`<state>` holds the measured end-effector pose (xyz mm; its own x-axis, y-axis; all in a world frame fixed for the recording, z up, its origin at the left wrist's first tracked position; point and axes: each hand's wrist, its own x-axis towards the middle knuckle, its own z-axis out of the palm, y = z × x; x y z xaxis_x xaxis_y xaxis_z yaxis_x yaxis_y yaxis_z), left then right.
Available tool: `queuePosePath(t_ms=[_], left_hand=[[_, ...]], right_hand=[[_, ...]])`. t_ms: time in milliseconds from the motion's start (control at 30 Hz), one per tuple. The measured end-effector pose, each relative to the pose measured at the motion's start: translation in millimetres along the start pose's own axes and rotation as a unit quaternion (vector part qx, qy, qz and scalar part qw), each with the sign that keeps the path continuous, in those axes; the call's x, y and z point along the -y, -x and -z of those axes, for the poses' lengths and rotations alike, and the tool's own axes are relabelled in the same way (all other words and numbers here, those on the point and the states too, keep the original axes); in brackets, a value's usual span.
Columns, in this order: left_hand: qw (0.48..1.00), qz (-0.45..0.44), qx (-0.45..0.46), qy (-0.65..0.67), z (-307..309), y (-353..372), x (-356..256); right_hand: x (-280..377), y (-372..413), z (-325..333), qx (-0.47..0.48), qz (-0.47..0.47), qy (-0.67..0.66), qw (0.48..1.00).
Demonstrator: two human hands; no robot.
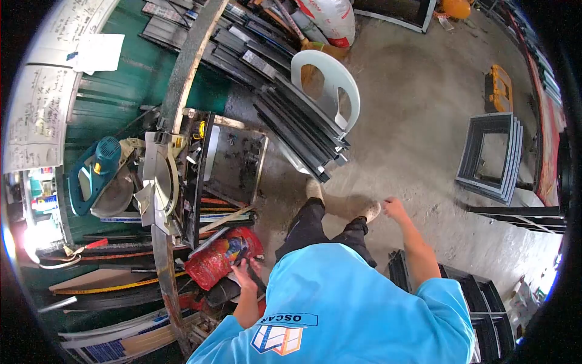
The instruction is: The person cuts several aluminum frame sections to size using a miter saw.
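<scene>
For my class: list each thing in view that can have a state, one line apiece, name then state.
Left hand: fingers parted, beside the red container; contact unclear
Right hand: held out, nothing visible in it
Red container: tilted
Dark metal bars: bundled, lying across the chair
White chair: loaded with bars
Blue saw: untouched; running or off, cannot tell
Grey frames: stacked together

Fairly even light reaches me, bright on my blue shirt (376,297) at six o'clock. White glare (31,238) burns out just below nine; another patch (551,249) washes out between three and four. A soft shadow falls on the floor (412,158) by my shoes (371,211). My right hand (394,210) looks fairly sharp. The wide lens bows the beam (193,60) at eleven; corners go black.
</scene>
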<state>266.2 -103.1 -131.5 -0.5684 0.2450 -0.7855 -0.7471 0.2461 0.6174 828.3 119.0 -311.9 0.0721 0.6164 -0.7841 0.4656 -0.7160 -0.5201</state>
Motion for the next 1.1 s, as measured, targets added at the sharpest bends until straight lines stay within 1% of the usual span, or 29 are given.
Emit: queuePosePath(t_ms=[33, 67, 100, 167, 200, 233, 267, 300, 333, 367, 400, 433, 467, 500, 533, 567, 600, 633, 667, 700, 733, 767, 800, 867, 900, 933, 1000, 1033, 1100], left_hand=[[0.986, 0.106, 0.103, -0.073, 25, -16, 0], [0.834, 0.072, 0.147, -0.528, 78, -72, 9], [0.829, 0.079, 0.147, -0.533, 87, -75, -1], [0.813, 0.116, 0.103, -0.561, 79, -93, 4], [0.803, 0.139, 0.076, -0.574, 76, -88, 8], [0.794, 0.162, 0.05, -0.584, 70, -86, 9], [0.794, 0.166, 0.052, -0.582, 24, -74, 9], [0.829, 0.237, 0.043, -0.504, -12, -49, -33], [0.855, 0.305, 0.032, -0.418, -85, -25, -67], [0.803, 0.267, 0.005, -0.533, -40, -83, -69], [0.801, 0.271, 0.002, -0.534, -41, -86, -77], [0.835, 0.191, -0.043, -0.515, -43, -88, -83], [0.86, 0.108, -0.087, -0.492, -46, -91, -87], [0.893, 0.054, -0.057, -0.444, -21, -101, -82], [0.912, 0.115, -0.028, -0.392, -7, -101, -86], [0.925, 0.176, 0.002, -0.338, 0, -98, -91], [0.929, 0.206, -0.008, -0.306, -3, -88, -94], [0.922, 0.22, 0.006, -0.319, 14, -93, -88], [0.914, 0.235, 0.019, -0.331, 32, -94, -82], [0.913, 0.24, 0.016, -0.33, 43, -94, -79], [0.891, 0.265, 0.028, -0.368, 49, -93, -75], [0.867, 0.29, 0.04, -0.403, 55, -92, -70], [0.868, 0.296, 0.037, -0.398, 55, -87, -67], [0.866, 0.279, -0.008, -0.415, 40, -83, -66], [0.855, 0.285, 0.011, -0.434, 25, -83, -72], [0.855, 0.286, 0.012, -0.432, 15, -87, -73], [0.884, 0.228, 0.042, -0.407, 0, -91, -72], [0.884, 0.228, 0.043, -0.406, -3, -94, -70], [0.9, 0.217, 0.056, -0.373, -4, -100, -68]], right_hand=[[25, -1, -18, 0.028, 0.033, 0.103, 0.994], [46, -3, -40, 0.021, 0.073, 0.151, 0.986], [71, -2, -62, 0.014, 0.111, 0.195, 0.974], [134, -4, -90, 0.073, 0.102, 0.168, 0.978], [152, -12, -111, 0.066, 0.095, 0.125, 0.985], [172, -22, -130, 0.058, 0.09, 0.083, 0.991], [194, -32, -146, 0.057, 0.088, 0.087, 0.991], [215, -40, -161, 0.036, 0.12, 0.132, 0.983], [232, -51, -174, 0.017, 0.152, 0.176, 0.972], [245, -64, -188, 0.021, 0.149, 0.179, 0.972], [257, -82, -203, 0.017, 0.162, 0.252, 0.954], [270, -100, -215, 0.012, 0.177, 0.322, 0.93], [282, -116, -227, 0.014, 0.175, 0.322, 0.93], [293, -132, -238, -0.055, 0.205, 0.353, 0.911], [301, -146, -248, -0.122, 0.233, 0.382, 0.886], [311, -159, -255, -0.121, 0.23, 0.383, 0.887], [322, -172, -259, -0.2, 0.208, 0.36, 0.887], [329, -183, -264, -0.276, 0.186, 0.337, 0.881], [335, -193, -264, -0.273, 0.185, 0.341, 0.88], [336, -202, -262, -0.248, 0.149, 0.312, 0.905], [341, -207, -262, -0.223, 0.113, 0.281, 0.926], [344, -208, -260, -0.204, 0.089, 0.272, 0.936], [347, -202, -261, -0.2, 0.09, 0.278, 0.935], [354, -194, -262, -0.266, 0.178, 0.375, 0.87], [358, -187, -263, -0.265, 0.179, 0.377, 0.869], [361, -180, -265, -0.2, 0.17, 0.389, 0.883], [365, -170, -269, -0.068, 0.148, 0.406, 0.899], [363, -171, -273, -0.085, 0.125, 0.401, 0.904], [350, -186, -274, -0.067, 0.145, 0.392, 0.906]])
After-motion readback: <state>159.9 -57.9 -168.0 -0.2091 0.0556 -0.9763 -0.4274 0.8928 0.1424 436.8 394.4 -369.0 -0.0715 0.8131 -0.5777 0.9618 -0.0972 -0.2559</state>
